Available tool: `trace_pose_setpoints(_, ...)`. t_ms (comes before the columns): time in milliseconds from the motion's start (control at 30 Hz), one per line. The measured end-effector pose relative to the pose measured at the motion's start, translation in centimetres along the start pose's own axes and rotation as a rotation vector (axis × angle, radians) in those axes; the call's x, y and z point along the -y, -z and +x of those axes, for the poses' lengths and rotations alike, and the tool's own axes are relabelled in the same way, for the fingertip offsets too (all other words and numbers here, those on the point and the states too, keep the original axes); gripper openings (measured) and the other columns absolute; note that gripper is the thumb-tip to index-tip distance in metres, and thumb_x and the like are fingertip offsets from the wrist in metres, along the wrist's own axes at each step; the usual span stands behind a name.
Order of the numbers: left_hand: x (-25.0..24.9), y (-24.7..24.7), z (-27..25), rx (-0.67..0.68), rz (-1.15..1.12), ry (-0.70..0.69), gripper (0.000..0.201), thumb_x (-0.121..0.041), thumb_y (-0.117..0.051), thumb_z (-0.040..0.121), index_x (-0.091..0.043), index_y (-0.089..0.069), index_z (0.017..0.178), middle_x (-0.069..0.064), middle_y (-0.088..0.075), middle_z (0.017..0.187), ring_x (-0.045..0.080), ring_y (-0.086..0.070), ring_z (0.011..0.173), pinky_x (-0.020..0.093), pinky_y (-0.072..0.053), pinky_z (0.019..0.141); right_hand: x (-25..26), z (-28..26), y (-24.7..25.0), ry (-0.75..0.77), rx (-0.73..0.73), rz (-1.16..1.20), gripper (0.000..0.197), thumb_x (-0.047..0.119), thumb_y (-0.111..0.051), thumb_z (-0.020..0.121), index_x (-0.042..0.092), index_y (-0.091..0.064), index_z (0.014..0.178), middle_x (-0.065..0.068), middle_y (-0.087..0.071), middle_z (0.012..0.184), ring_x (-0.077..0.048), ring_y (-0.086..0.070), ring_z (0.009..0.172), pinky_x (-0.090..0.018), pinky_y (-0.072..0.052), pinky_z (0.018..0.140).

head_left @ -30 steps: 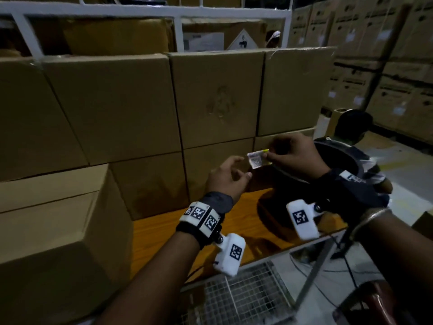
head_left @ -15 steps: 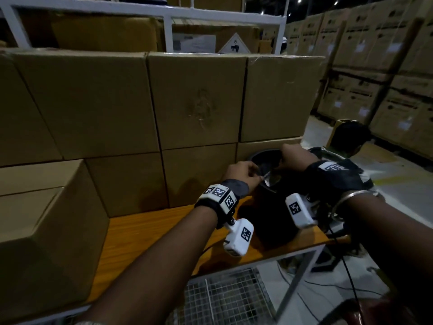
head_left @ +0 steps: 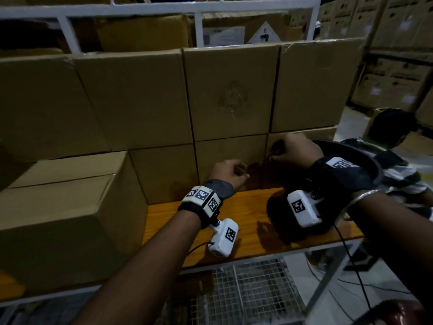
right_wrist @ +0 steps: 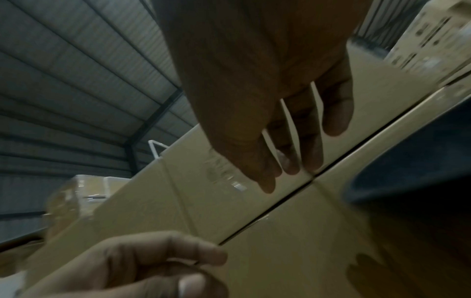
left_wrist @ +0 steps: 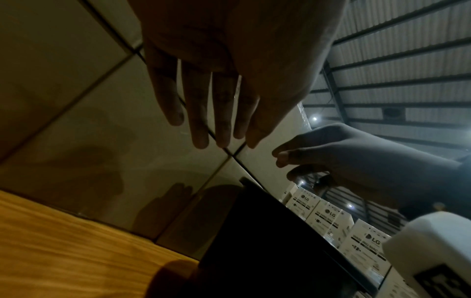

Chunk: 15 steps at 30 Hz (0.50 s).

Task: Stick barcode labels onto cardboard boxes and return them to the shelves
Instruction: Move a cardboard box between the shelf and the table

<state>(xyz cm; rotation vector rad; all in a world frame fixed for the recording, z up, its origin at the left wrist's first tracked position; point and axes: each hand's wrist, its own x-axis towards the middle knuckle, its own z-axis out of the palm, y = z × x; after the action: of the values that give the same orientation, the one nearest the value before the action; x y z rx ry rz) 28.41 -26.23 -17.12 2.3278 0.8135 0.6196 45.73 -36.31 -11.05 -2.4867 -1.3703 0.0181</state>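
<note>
Hands hover before the stacked cardboard boxes (head_left: 229, 95) on the wooden shelf (head_left: 253, 207) — the left hand (head_left: 228, 173) with fingers extended and holding nothing, the right hand (head_left: 295, 150) over a black bin (head_left: 351, 160), its fingers also extended. No barcode label can be made out in either hand.

Dim warehouse light, deep shadows, wide-angle distortion, slight blur.

I cannot see a label in any view, and shadow hides the tips of my right hand (head_left: 295, 149) over the black bin (head_left: 365, 160). The seated person (head_left: 396, 146) is cut by the picture's edge, and the far boxes (right_wrist: 433, 40) are blurred.
</note>
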Motion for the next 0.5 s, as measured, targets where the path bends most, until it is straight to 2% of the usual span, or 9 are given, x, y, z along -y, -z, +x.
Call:
trace_pose_setpoints(67,1.1,2.4,-1.3,-0.023,0.024,-0.002,0.028,-0.022,-0.072,0.087,-0.013,-0.07,0.113,0.005,-0.073,0.101,0.015,-0.066,0.095,0.02,-0.048,0.078,2.3,-0.1,-1.1,0.053,0.007,0.047,0.039,0.05,-0.072,0.072,0.025,-0.067,0.101,-0.005,-0.07,0.104,-0.028,-0.066,0.098,-0.045,-0.057,0.084)
trace_pose_setpoints(167,3.4,6.4,-3.4,-0.052,0.059,-0.003,0.028,-0.022,-0.072,0.086,-0.013,-0.071,0.112,0.005,-0.074,0.099,0.016,-0.067,0.094,0.024,-0.052,0.08,7.8,-2.0,-1.6,0.102,0.003,0.093,0.019,0.037,-0.076,0.077,0.036,-0.063,0.09,0.004,-0.069,0.095,-0.023,-0.066,0.096,-0.044,-0.057,0.086)
trace_pose_setpoints(333,8.2,14.3,-7.4,-0.118,0.086,-0.001,0.026,-0.025,-0.071,0.088,-0.016,-0.07,0.112,0.0,-0.071,0.101,0.012,-0.065,0.091,0.017,-0.046,0.075,16.9,-4.1,-4.1,0.194,-0.021,0.135,0.016,0.038,-0.077,0.082,0.033,-0.067,0.093,0.008,-0.069,0.092,-0.018,-0.066,0.092,-0.04,-0.058,0.081)
trace_pose_setpoints(433,11.0,19.4,-10.1,-0.164,0.101,0.007,0.026,-0.034,-0.07,0.087,-0.025,-0.069,0.112,-0.007,-0.071,0.099,0.009,-0.065,0.088,0.025,-0.055,0.08,22.6,-5.4,-5.6,0.265,-0.049,0.152,0.018,0.042,-0.074,0.085,0.029,-0.071,0.097,0.006,-0.071,0.093,-0.016,-0.067,0.088,-0.038,-0.058,0.077)
trace_pose_setpoints(500,12.6,22.5,-11.9,-0.191,0.096,0.009,0.025,-0.035,-0.069,0.087,-0.028,-0.069,0.111,-0.011,-0.069,0.095,0.009,-0.066,0.088,0.03,-0.057,0.078,26.2,-6.3,-6.5,0.303,-0.064,0.173,0.022,0.042,-0.071,0.088,0.025,-0.073,0.101,0.005,-0.072,0.095,-0.016,-0.067,0.087,-0.038,-0.059,0.076)
